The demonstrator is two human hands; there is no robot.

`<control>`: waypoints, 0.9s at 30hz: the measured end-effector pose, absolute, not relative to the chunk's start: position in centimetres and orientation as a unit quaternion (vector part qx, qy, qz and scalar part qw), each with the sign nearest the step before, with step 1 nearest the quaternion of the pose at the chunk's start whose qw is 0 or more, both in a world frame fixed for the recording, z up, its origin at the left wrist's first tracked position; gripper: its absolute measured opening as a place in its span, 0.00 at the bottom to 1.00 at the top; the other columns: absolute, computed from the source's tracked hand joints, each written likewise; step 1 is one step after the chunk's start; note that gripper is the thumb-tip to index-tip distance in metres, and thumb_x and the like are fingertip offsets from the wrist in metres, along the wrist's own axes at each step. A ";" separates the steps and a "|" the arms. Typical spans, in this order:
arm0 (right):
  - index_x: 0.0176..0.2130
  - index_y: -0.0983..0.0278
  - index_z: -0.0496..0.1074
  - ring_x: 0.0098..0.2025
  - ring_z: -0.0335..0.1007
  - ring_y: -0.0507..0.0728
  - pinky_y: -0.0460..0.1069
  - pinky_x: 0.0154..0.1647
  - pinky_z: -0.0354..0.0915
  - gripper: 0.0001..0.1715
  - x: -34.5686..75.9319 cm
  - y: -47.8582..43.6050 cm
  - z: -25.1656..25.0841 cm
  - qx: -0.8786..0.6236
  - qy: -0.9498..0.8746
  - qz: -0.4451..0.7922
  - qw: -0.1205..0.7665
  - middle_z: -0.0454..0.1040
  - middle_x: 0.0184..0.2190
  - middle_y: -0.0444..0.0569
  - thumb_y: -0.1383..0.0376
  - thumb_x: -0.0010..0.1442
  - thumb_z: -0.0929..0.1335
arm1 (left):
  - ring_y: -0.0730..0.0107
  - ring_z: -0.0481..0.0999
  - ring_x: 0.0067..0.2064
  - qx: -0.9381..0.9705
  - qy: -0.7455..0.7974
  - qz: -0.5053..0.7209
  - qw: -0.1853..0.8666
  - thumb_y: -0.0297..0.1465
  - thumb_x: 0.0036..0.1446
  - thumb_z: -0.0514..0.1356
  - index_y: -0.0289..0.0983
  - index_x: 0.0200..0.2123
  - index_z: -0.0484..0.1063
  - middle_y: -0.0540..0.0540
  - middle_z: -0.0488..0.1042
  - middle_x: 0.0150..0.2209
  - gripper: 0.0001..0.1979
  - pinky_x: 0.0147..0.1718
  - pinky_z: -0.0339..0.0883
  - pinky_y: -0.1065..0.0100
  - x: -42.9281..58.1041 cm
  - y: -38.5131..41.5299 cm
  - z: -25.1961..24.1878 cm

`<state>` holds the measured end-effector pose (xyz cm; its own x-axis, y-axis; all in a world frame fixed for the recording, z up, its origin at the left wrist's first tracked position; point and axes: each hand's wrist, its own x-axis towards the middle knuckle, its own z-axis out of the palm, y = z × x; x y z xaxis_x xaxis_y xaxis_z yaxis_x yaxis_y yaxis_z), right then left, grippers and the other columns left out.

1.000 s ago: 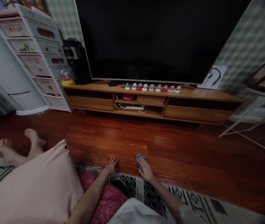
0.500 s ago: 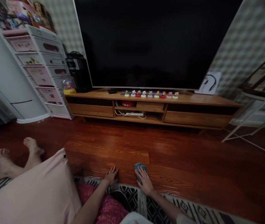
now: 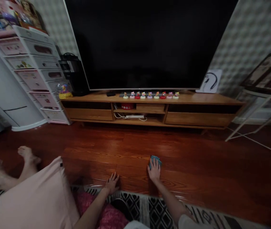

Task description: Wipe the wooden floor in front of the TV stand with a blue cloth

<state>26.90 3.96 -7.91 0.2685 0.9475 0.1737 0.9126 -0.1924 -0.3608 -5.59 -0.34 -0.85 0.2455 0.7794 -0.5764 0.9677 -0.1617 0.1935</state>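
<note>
Blue cloth (image 3: pixel 155 157): middle hidden under right grip (image 3: pixel 154 171), only edges show; folds and underside can't be told. Right palm hidden. Left grip (image 3: pixel 112 183): palm faces down, out of sight; how firmly it meets the floor (image 3: pixel 90 159), can't tell. Left forearm and right sleeve (image 3: pixel 190 222) cut by bottom edge. Pink pillow (image 3: pixel 30 197) runs off the bottom left, hides most of the legs behind the feet (image 3: pixel 28 155). Rug (image 3: pixel 144 206) cut at bottom, partly covered. TV (image 3: pixel 145 41) cut at top. Clutter on drawer tower (image 3: pixel 32 76) blurry, cropped. Figurines (image 3: pixel 150 95) too small for details. Red item (image 3: pixel 127 106) on the shelf: print unreadable. Framed object (image 3: pixel 268 73) cut at right.
</note>
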 end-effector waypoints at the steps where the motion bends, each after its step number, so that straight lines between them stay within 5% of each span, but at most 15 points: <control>1: 0.70 0.58 0.55 0.74 0.39 0.64 0.66 0.70 0.44 0.35 25.1 3.0 -8.2 -0.741 -0.641 0.054 0.193 0.50 0.72 0.49 0.60 0.65 0.57 | 0.53 0.31 0.73 0.740 0.591 -0.177 0.268 0.41 0.55 0.57 0.41 0.73 0.42 0.42 0.30 0.74 0.46 0.66 0.39 0.45 -5.5 -0.4 -1.0; 9: 0.70 0.47 0.51 0.73 0.43 0.59 0.60 0.71 0.46 0.40 21.2 -4.0 -8.9 -0.476 -0.855 0.139 0.153 0.48 0.72 0.40 0.60 0.62 0.64 | 0.54 0.31 0.73 0.739 0.600 -0.153 0.265 0.36 0.53 0.56 0.39 0.73 0.44 0.41 0.30 0.73 0.45 0.66 0.39 0.45 -5.3 -1.1 -1.2; 15: 0.69 0.55 0.56 0.72 0.46 0.60 0.63 0.69 0.49 0.33 31.9 2.9 -8.6 -0.629 -0.756 0.058 0.175 0.55 0.70 0.48 0.57 0.67 0.57 | 0.53 0.36 0.73 0.736 0.610 -0.140 0.258 0.32 0.51 0.57 0.41 0.72 0.49 0.40 0.35 0.73 0.44 0.65 0.43 0.43 -4.9 -1.2 -0.6; 20: 0.72 0.60 0.46 0.73 0.39 0.68 0.73 0.66 0.44 0.37 32.2 7.8 -8.5 -0.813 -0.541 0.023 0.216 0.47 0.72 0.57 0.53 0.69 0.51 | 0.50 0.40 0.72 0.729 0.624 -0.149 0.238 0.28 0.50 0.57 0.43 0.71 0.52 0.41 0.39 0.73 0.43 0.64 0.44 0.36 -4.5 -1.2 -0.1; 27: 0.71 0.56 0.50 0.73 0.40 0.63 0.65 0.70 0.43 0.34 18.0 5.0 -8.2 -0.649 -0.741 0.066 0.160 0.49 0.72 0.50 0.55 0.69 0.57 | 0.47 0.40 0.72 0.731 0.620 -0.146 0.246 0.31 0.52 0.60 0.47 0.71 0.51 0.40 0.39 0.73 0.43 0.63 0.43 0.34 -4.7 -1.2 0.0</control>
